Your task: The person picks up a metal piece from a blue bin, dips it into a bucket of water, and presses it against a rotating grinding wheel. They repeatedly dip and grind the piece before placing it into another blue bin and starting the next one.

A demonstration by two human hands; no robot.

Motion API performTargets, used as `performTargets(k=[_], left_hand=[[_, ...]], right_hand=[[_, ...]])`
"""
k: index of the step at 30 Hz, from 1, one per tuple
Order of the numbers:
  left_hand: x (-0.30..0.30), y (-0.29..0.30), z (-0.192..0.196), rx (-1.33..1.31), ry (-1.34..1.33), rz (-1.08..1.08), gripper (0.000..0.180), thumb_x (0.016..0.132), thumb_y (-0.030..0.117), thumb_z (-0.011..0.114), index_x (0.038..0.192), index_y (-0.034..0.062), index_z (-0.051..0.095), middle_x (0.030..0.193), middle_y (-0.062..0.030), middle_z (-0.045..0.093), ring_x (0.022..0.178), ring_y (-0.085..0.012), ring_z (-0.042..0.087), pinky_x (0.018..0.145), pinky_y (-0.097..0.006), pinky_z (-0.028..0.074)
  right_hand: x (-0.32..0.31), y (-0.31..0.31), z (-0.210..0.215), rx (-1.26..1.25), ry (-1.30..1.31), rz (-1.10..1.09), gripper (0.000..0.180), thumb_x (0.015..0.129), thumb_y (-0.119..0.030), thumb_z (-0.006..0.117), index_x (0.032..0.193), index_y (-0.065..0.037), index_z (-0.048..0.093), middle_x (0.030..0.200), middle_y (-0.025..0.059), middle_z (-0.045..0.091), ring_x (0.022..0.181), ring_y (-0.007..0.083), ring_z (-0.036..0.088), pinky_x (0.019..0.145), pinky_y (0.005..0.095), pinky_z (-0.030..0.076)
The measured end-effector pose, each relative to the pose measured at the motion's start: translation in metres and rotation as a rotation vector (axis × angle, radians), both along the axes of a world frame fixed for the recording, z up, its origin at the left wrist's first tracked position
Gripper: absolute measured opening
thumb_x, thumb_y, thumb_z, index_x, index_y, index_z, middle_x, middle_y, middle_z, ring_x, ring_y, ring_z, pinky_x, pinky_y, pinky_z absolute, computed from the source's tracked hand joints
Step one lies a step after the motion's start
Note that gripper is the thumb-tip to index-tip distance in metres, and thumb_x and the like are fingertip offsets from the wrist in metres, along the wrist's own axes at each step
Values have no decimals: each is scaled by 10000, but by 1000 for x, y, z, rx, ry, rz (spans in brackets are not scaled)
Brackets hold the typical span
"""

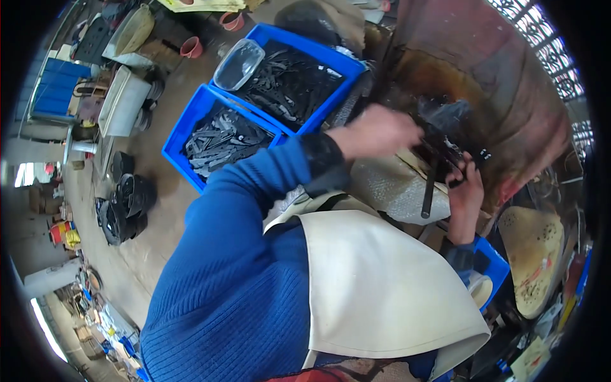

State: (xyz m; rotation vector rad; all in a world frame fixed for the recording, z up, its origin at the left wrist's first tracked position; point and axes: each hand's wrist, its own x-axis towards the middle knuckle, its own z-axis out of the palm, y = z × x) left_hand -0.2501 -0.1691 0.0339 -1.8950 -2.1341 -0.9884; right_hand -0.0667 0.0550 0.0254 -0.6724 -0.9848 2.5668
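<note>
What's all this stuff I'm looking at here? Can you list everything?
blue crates: two, blue, floor at upper middle, filled with dark metal strips
clear plastic cover: one, transparent, on the far crate
pink pots: two, pinkish, floor at top
black pans: several, black, floor at left
dark metal part: one, black, at the rusty workbench
black rod: one, hanging below the part
white apron: one, cream, on the person
left hand: blurred, on the part
right hand: gripping the part

Cluttered workshop, blue crates (191, 130) of dark metal parts (223, 137), concrete floor (159, 210)
</note>
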Motion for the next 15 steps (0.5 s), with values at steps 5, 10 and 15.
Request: performTargets(k=[5,10,15], left_hand=[[-108,-123,-50,-195,-256,793,181,858,221,638,966,102,722,912,-149,696,825,-337,669,728,-412,548],[-137,-188,-103,-565,-301,840,203,839,230,571,902,119,728,915,-145,694,900,-360,655,752,-456,536],[-137,-156,-150,-548,-434,884,210,828,248,581,889,115,730,945,-153,693,936,-356,655,767,-446,540]], right_hand=[[19,19,-11,112,-154,-46,288,1017,-256,500,1203,-44,558,795,-10,483,574,62,366,510,213,313],[16,19,-20,181,-244,-103,257,1015,-219,498,1177,-29,557,766,-15,474,546,57,333,481,213,263],[9,20,-20,251,-297,-123,264,1017,-248,497,1174,-45,559,754,-27,454,525,53,317,462,211,265]])
